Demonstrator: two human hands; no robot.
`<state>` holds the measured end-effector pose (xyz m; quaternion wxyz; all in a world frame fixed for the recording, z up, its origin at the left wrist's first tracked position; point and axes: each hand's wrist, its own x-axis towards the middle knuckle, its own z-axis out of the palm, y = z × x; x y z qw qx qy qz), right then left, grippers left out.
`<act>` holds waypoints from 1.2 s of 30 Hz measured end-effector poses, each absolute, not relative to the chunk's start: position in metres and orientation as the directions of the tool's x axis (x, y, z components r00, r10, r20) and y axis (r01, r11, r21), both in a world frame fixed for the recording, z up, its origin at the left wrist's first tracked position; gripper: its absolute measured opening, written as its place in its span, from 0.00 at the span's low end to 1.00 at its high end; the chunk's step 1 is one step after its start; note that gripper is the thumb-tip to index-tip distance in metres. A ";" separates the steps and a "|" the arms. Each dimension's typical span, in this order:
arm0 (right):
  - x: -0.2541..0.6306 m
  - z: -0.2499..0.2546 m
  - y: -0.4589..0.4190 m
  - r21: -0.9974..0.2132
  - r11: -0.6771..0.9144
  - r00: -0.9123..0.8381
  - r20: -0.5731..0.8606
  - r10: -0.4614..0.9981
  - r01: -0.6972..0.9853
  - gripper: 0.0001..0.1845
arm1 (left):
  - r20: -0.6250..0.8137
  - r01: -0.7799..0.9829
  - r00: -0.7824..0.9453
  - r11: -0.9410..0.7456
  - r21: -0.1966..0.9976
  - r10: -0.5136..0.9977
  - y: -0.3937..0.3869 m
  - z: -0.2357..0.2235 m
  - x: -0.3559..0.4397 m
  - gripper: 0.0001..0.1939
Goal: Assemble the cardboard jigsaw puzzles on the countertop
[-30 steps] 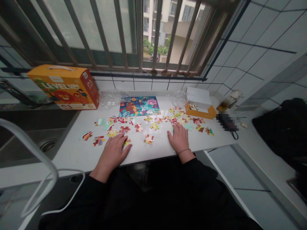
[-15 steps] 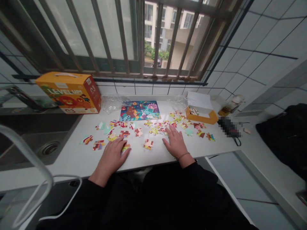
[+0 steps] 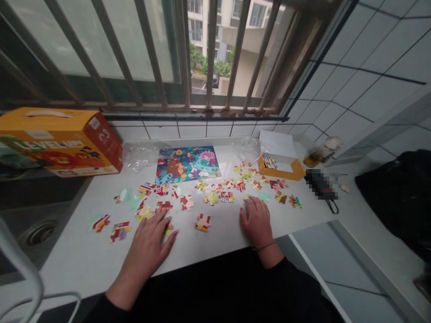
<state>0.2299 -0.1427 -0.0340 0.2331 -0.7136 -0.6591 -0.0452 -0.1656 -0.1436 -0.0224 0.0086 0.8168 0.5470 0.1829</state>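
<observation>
My left hand (image 3: 150,240) lies palm down with its fingers apart. A yellow-green jigsaw piece (image 3: 167,231) shows between its thumb and index finger, and its fingertips reach the brown-red piece (image 3: 164,206). My right hand (image 3: 258,222) rests on the counter, thumb apart from the fingers. Its fingertips partly cover a greenish piece (image 3: 247,202); a mint piece (image 3: 264,196) lies just beyond. Between the hands sits a brown and pink piece (image 3: 203,222). A brown and white piece (image 3: 227,196) lies left of my right hand, among several loose pieces.
A colourful picture sheet (image 3: 188,163) lies at the back of the white counter (image 3: 215,246). The orange puzzle box (image 3: 63,141) stands left by the sink (image 3: 40,233). On the right are a small open box (image 3: 281,166), a bottle (image 3: 323,152) and a dark pouch (image 3: 319,184).
My right hand shifted left and then back right, toward me. The brown and white piece now shows left of it. My left hand stays by the same pieces; the view has swung and tilted.
</observation>
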 end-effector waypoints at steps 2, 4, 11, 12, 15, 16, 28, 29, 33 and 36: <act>0.232 -0.036 -0.143 -0.281 0.013 0.099 0.382 0.919 0.960 0.20 | 0.281 0.888 0.339 -0.404 0.220 0.898 -0.142 -0.026 -0.167 0.24; 0.233 -0.038 -0.144 -0.291 0.052 0.066 0.384 0.921 0.955 0.19 | 0.283 0.886 0.338 -0.405 0.227 0.898 -0.142 -0.029 -0.169 0.23; 0.227 -0.027 -0.147 -0.305 0.071 0.039 0.340 0.940 0.950 0.13 | 0.244 0.886 0.323 -0.383 0.262 0.914 -0.146 -0.019 -0.169 0.22; 0.226 -0.025 -0.147 -0.301 0.065 0.040 0.332 0.942 0.951 0.13 | 0.242 0.883 0.326 -0.386 0.267 0.914 -0.146 -0.017 -0.168 0.22; 0.226 -0.024 -0.145 -0.284 0.066 0.035 0.334 0.942 0.956 0.12 | 0.274 0.873 0.328 -0.401 0.277 0.904 -0.147 -0.019 -0.169 0.21; 0.227 -0.025 -0.145 -0.279 0.071 0.032 0.349 0.937 0.958 0.12 | 0.295 0.869 0.328 -0.409 0.279 0.897 -0.147 -0.022 -0.170 0.21; 0.238 -0.040 -0.149 -0.291 0.137 0.025 0.490 0.871 0.947 0.10 | 0.380 0.840 0.379 -0.486 0.240 0.843 -0.150 -0.028 -0.168 0.20; 0.242 -0.040 -0.146 -0.283 0.123 0.032 0.489 0.872 0.951 0.11 | 0.391 0.838 0.379 -0.491 0.238 0.838 -0.150 -0.029 -0.168 0.20; 0.267 -0.040 -0.131 -0.236 0.080 0.047 0.489 0.871 0.968 0.14 | 0.455 0.834 0.357 -0.498 0.239 0.816 -0.148 -0.034 -0.172 0.18; 0.282 -0.043 -0.121 -0.233 0.083 0.044 0.493 0.869 0.969 0.16 | 0.538 0.807 0.353 -0.540 0.239 0.766 -0.154 -0.022 -0.165 0.13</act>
